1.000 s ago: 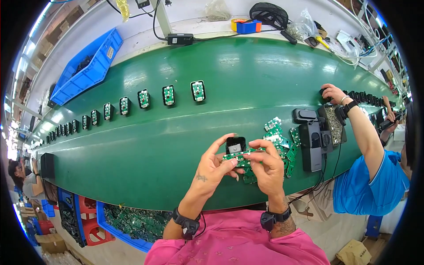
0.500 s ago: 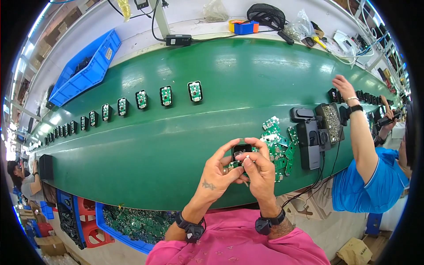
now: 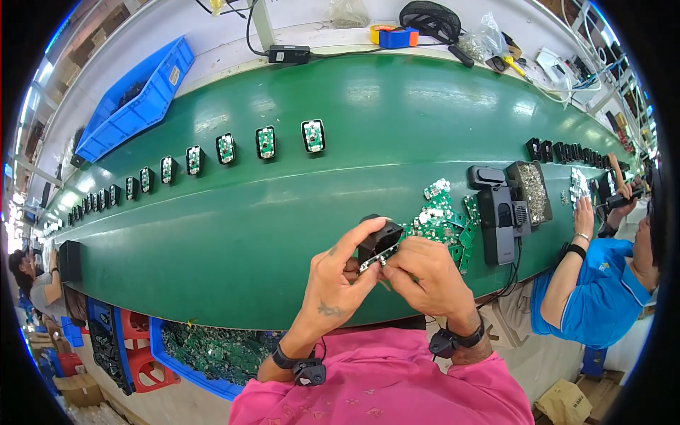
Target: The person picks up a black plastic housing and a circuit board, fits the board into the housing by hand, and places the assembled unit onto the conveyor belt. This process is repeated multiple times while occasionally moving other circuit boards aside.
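Observation:
My left hand (image 3: 327, 289) is closed around a small black plastic housing (image 3: 371, 242), which is tilted with its open side partly showing. A small green circuit board (image 3: 377, 259) lies at the housing's lower edge, held there by the fingers. My right hand (image 3: 435, 278) is closed, its fingertips pinching at the board's edge; exactly what they grip is hidden. Just beyond my right hand lies a loose pile of green circuit boards (image 3: 440, 225). Farther off, several black housings with boards in them (image 3: 265, 144) stand in a long row curving to the left.
Right of the pile stand a dark grey device with cables (image 3: 497, 227) and a box of small metal parts (image 3: 531, 190). A co-worker in blue (image 3: 591, 283) works at the right. A blue crate (image 3: 138, 103) sits far left; a blue bin of boards (image 3: 205, 358) stands below the table edge.
The housing has been turned and tilted in my left hand. My right hand has shifted right, its fingers now at the board's edge. The co-worker's raised arm has come down to the table.

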`<state>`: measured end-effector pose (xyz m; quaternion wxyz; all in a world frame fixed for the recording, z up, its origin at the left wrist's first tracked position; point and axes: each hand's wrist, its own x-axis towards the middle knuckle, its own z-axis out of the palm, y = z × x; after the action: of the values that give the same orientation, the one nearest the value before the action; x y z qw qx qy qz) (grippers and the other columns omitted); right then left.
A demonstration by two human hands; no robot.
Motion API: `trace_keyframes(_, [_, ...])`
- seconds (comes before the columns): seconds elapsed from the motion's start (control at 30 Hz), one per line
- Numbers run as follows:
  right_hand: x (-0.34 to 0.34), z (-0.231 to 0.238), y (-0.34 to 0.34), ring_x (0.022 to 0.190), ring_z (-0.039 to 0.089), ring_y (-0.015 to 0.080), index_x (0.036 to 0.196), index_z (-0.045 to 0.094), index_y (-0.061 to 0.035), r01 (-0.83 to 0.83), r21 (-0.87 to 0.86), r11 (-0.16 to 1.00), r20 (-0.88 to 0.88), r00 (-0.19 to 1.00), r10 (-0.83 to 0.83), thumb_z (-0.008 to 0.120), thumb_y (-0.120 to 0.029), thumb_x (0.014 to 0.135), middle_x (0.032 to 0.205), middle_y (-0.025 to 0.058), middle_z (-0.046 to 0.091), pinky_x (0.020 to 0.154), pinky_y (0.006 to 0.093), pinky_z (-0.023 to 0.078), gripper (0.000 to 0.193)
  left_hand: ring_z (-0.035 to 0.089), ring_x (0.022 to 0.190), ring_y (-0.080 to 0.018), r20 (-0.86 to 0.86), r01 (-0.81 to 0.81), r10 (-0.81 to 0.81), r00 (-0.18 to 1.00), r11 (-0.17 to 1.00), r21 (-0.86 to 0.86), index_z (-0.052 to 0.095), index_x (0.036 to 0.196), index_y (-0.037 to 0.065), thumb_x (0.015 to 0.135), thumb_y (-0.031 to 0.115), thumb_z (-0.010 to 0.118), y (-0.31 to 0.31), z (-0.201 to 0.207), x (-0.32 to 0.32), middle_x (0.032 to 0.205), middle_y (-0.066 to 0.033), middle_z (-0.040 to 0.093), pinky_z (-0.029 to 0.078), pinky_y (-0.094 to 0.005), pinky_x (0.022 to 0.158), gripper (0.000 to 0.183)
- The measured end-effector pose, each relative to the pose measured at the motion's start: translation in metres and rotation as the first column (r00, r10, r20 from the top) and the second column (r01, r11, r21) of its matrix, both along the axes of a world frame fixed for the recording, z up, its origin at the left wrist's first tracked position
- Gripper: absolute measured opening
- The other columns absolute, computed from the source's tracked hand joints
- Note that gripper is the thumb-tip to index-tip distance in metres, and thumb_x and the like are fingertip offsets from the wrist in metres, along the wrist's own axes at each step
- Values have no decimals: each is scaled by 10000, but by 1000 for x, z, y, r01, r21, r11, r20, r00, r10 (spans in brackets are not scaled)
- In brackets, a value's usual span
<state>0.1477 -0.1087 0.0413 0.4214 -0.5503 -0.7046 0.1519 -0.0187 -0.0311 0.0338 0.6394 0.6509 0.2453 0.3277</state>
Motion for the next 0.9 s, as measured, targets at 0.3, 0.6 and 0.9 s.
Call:
trace_keyframes(0.3, [1, 11, 1, 586, 565, 300, 731, 621, -4, -19, -75, 997, 50, 999, 22, 658, -17, 751, 656, 102, 568, 518, 404, 419, 44, 712, 872, -157, -53, 51, -50, 997, 998, 28, 513, 1378, 43, 847, -131, 592, 2, 5, -5, 1176, -120, 655, 607, -263, 745, 565])
trace_keyframes(0.6, [2, 15, 2, 562, 583, 290, 721, 629, -4, -8, -158, 987, 41, 999, 15, 655, -33, 756, 657, 106, 579, 502, 390, 430, 53, 713, 873, -151, -116, 86, -80, 990, 995, 46, 513, 1383, 52, 855, -124, 596, 6, 5, -6, 1143, -123, 668, 598, -271, 753, 562])
trace_keyframes(0.9, [3, 19, 4, 593, 612, 308, 723, 650, 14, -19, -280, 960, 0, 1000, 20, 644, -43, 761, 676, 136, 619, 541, 394, 467, 69, 694, 842, -133, -126, 18, 22, 992, 951, 308, 556, 1355, 86, 802, -112, 617, 5, 5, -2, 1094, -112, 696, 574, -259, 668, 591])
